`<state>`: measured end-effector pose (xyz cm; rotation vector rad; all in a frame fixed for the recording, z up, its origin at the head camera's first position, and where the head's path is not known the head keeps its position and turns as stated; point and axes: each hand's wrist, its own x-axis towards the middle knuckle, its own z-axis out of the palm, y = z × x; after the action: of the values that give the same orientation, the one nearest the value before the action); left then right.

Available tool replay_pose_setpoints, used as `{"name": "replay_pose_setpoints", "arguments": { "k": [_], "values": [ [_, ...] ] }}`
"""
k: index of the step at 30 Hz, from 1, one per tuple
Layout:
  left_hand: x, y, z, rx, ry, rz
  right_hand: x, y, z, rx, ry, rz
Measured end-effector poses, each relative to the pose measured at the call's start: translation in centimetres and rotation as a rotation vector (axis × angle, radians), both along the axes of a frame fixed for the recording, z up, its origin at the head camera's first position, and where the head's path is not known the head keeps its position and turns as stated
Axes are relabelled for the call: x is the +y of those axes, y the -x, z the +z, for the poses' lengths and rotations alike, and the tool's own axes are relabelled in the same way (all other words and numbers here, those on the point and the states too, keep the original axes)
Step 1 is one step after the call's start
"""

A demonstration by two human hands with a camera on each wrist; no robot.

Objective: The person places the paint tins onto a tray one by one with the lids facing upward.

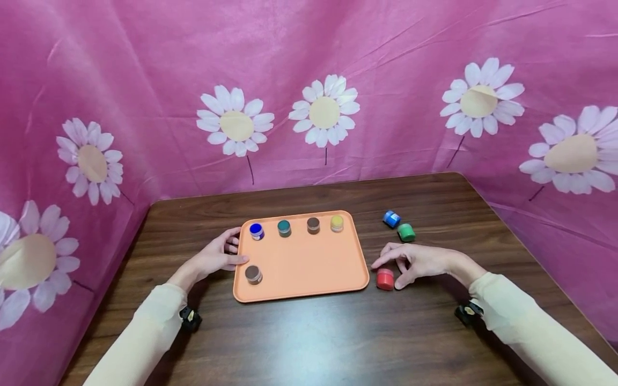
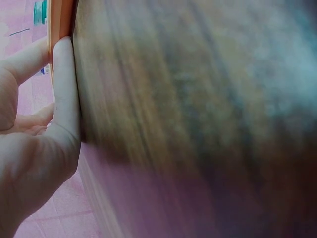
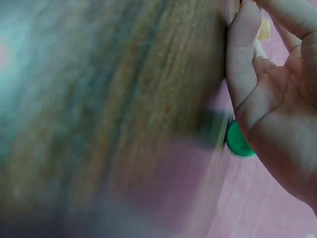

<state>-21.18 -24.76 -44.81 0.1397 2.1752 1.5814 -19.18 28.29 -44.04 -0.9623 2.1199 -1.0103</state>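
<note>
An orange tray (image 1: 309,262) lies on the table, its left edge gripped by my left hand (image 1: 217,254), thumb over the rim and fingers at the side. In the left wrist view the left hand (image 2: 37,144) pinches the tray's edge (image 2: 62,20). Just right of the tray is a red paint jar (image 1: 385,280). My right hand (image 1: 417,262) spans this jar, index fingertip at its left and thumb close at its right, with slim gaps showing. The right hand (image 3: 277,94) hides the jar in the right wrist view.
On the tray stand a dark blue jar (image 1: 257,231), a teal jar (image 1: 284,228), two brown jars (image 1: 313,225) and a yellow jar (image 1: 337,223). Beyond the right hand are a blue jar (image 1: 391,219) and a green jar (image 1: 406,232). Pink flowered cloth surrounds the table (image 1: 309,343).
</note>
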Motion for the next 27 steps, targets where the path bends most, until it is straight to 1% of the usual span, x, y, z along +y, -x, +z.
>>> {"name": "replay_pose_setpoints", "arguments": {
  "k": [6,10,18,22,27],
  "values": [
    [-0.14,-0.08,0.13,-0.004,0.001,0.006,-0.32,-0.02,0.27,0.036,-0.033,0.024],
    [-0.1,-0.05,0.02,-0.008,0.003,0.0,-0.38,-0.15,0.28,0.047,-0.024,0.039],
    [0.0,0.04,0.24,-0.006,0.008,0.003,-0.26,-0.2,0.14,0.059,-0.024,0.02],
    [0.05,0.1,0.29,-0.006,0.004,-0.005,-0.1,-0.13,0.1,0.042,-0.025,0.006],
    [-0.25,-0.21,0.15,-0.005,0.001,-0.011,-0.37,0.04,0.08,-0.004,-0.03,0.0]
  ]
}}
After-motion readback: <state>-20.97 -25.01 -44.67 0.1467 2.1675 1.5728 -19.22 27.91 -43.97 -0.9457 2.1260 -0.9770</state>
